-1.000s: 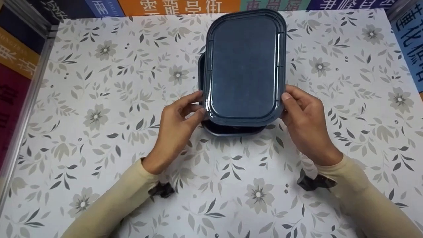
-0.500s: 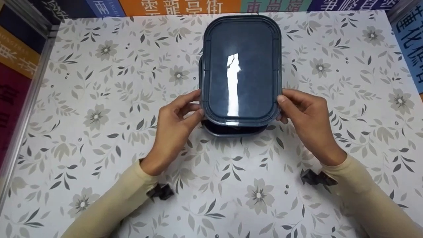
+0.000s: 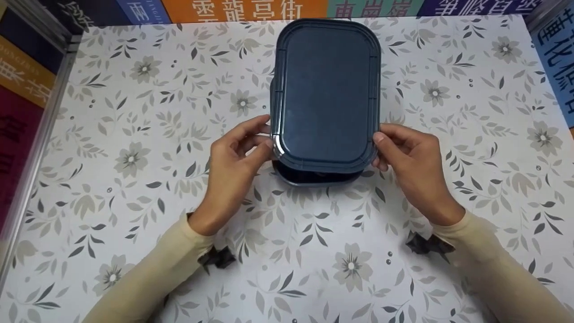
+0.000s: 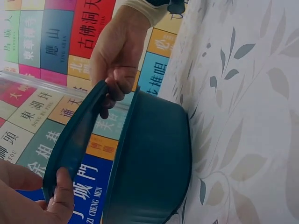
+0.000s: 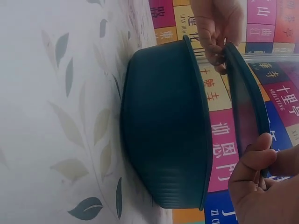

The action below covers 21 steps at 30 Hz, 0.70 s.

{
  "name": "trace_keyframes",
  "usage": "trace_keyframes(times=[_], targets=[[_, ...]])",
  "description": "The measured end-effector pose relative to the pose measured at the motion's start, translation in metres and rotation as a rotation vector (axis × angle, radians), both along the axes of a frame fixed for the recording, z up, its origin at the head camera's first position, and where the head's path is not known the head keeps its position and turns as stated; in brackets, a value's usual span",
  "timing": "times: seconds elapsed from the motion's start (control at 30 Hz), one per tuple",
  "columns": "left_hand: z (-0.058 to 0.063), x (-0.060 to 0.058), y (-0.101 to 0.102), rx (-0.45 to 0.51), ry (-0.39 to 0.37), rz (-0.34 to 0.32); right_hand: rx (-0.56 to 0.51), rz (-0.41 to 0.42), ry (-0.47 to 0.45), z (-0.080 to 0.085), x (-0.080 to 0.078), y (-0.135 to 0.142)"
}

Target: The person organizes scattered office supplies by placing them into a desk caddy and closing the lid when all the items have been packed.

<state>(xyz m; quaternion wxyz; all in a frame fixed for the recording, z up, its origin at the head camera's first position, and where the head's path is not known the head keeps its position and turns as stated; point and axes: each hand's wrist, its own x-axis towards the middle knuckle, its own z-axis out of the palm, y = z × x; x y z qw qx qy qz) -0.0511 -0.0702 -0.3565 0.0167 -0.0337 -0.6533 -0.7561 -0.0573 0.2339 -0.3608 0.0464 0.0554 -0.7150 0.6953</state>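
Note:
A dark blue rectangular lid (image 3: 327, 94) with rounded corners is held above a deep box (image 3: 316, 183) of the same colour. My left hand (image 3: 233, 175) pinches the lid's left edge near its front corner, thumb on top. At the opposite edge my right hand (image 3: 417, 175) grips it likewise, thumb above and fingers curled beneath. Both wrist views show a gap between the lid (image 5: 250, 100) and the rim of the upright box (image 4: 149, 154). In the head view the lid hides most of the box, leaving its front rim and a sliver of its left side.
A white cloth (image 3: 350, 287) printed with grey flowers and leaves covers the table. Colourful panels (image 3: 246, 10) with large Chinese characters line the back and both sides. Black wrist devices (image 3: 217, 258) sit under the sleeves.
Both hands have shifted the lid slightly left over the box. Its tilt has altered; the bright reflection on its middle half a second ago is gone. The box stays put.

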Motion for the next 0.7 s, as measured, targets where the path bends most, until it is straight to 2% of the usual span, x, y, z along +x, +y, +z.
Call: trace_keyframes(times=[0.17, 0.3, 0.43, 0.57, 0.7], targets=[[0.0, -0.003, 0.0, -0.058, -0.015, -0.024, -0.054, -0.006, 0.043, 0.009, 0.001, 0.002], [-0.002, -0.004, 0.002, -0.114, -0.024, -0.041, -0.14, 0.006, 0.091, 0.019, 0.002, 0.002], [-0.004, -0.006, 0.005, -0.129, -0.027, -0.066, -0.199, 0.005, 0.144, 0.027, 0.002, 0.0], [-0.004, -0.006, 0.008, -0.16, 0.014, -0.076, -0.25, -0.017, 0.187, 0.035, 0.001, -0.008], [-0.002, -0.008, 0.012, -0.217, 0.098, -0.078, -0.293, -0.036, 0.211, 0.041, 0.0, -0.016]])
